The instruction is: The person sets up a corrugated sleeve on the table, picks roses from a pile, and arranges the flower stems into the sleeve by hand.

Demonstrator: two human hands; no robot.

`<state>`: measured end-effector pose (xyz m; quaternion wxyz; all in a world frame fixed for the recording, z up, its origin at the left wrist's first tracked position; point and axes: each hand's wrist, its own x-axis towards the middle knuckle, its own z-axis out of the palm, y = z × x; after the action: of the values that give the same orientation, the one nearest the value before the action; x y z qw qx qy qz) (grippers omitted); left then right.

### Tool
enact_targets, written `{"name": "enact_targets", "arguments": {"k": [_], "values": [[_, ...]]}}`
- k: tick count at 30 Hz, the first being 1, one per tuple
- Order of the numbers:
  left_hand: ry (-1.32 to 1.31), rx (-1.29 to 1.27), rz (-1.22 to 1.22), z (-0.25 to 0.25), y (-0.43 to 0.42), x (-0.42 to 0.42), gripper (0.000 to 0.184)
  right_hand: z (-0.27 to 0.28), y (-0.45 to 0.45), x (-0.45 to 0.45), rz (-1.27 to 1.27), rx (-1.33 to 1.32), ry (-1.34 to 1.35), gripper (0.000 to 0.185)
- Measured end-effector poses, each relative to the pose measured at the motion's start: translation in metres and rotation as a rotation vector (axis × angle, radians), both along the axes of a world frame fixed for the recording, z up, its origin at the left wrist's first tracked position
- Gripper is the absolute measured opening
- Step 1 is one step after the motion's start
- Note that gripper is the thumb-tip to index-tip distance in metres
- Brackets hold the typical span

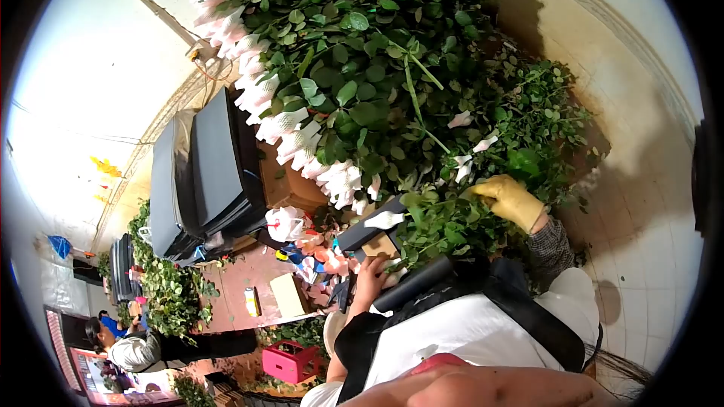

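Note:
My left hand (369, 283) is bare, with its fingers curled beside a piece of brown cardboard (380, 246) and a pale sleeve; what it holds is hidden. My right hand (513, 202) wears a yellow glove and closes round leafy rose stems (445, 230). Their leaves spread between my two hands. At the left end of this bunch, a white net-sleeved flower head (384, 220) lies on a dark grey board (360, 237). Beyond stands a large heap of leafy roses (362, 75), with white net sleeves (260, 98) along its left edge.
Dark grey sheets (219, 158) stand left of the heap. Loose sleeves and scraps (324, 260), a cream box (288, 295) and a small yellow-white box (251, 301) lie on the reddish table (230, 279). Below are a pink basket (290, 362) and, farther left, another person (136, 350).

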<state>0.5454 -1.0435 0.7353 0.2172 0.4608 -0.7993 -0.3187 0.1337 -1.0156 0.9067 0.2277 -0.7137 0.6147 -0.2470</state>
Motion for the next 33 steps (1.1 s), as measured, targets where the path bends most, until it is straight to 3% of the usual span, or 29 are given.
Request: {"name": "enact_targets", "arguments": {"k": [2,5,7,9,11,14,15,17,18,20,21,23,24,25,26,29,30,31,32,33], "values": [[0.041,0.006,0.003,-0.011,-0.001,0.002,0.040,-0.022,-0.008,0.018,0.051,0.022,0.069,0.034],[0.070,0.093,0.029,-0.020,-0.003,0.007,0.030,-0.118,-0.016,0.058,0.056,-0.089,0.179,0.024],[0.031,0.020,-0.004,0.005,0.001,-0.003,0.028,-0.179,-0.010,0.074,0.128,0.000,0.479,0.022],[-0.181,-0.267,-0.106,0.032,-0.001,-0.008,0.030,-0.158,-0.011,0.082,0.230,0.137,0.644,0.030],[-0.441,-0.362,-0.106,0.050,0.001,-0.012,0.037,-0.131,-0.014,0.089,0.343,0.373,0.711,0.038],[-0.384,-0.381,-0.134,0.049,-0.005,-0.018,0.045,-0.163,-0.028,0.077,0.312,0.404,0.624,0.030],[-0.374,-0.405,-0.127,0.050,-0.006,-0.019,0.048,-0.178,-0.040,0.066,0.295,0.450,0.429,0.034],[-0.353,-0.334,-0.144,0.049,-0.012,-0.016,0.046,-0.159,-0.063,0.055,0.416,0.534,0.319,0.035],[-0.439,-0.299,-0.176,0.045,-0.014,-0.013,0.042,-0.110,-0.080,0.059,0.590,0.632,0.446,0.037],[-0.559,-0.232,-0.213,0.047,-0.013,-0.012,0.044,-0.024,-0.110,0.064,0.477,0.755,0.541,0.035],[-0.545,-0.238,-0.198,0.043,-0.011,-0.016,0.044,-0.045,-0.137,0.043,0.577,0.454,0.286,0.033],[-0.497,-0.250,-0.032,0.024,0.001,-0.015,0.050,0.040,-0.159,0.039,0.515,0.069,0.052,0.030],[-0.408,-0.229,-0.021,0.008,0.002,-0.009,0.053,0.083,-0.174,0.041,0.526,-0.138,0.081,0.033],[-0.336,-0.249,-0.020,0.013,0.003,-0.007,0.048,0.123,-0.192,0.044,0.517,-0.160,-0.080,0.038],[-0.269,-0.233,-0.006,0.017,0.004,-0.006,0.046,0.154,-0.216,0.047,0.542,-0.362,-0.184,0.038],[-0.124,-0.216,0.033,0.019,0.007,-0.006,0.039,0.226,-0.309,0.045,0.123,-0.723,-0.080,0.027],[-0.066,-0.167,0.024,0.013,0.005,-0.005,0.038,0.236,-0.349,0.034,0.001,-1.122,0.147,0.019],[-0.006,-0.115,0.020,0.005,0.004,-0.004,0.038,0.240,-0.396,0.020,-0.211,-1.094,0.327,0.015],[-0.045,-0.174,-0.006,-0.001,0.002,-0.002,0.037,0.239,-0.429,0.011,-0.427,-0.896,0.505,0.018],[-0.211,-0.192,0.026,0.018,0.005,-0.007,0.037,0.222,-0.448,0.004,-0.474,-0.857,0.588,0.019]]}}
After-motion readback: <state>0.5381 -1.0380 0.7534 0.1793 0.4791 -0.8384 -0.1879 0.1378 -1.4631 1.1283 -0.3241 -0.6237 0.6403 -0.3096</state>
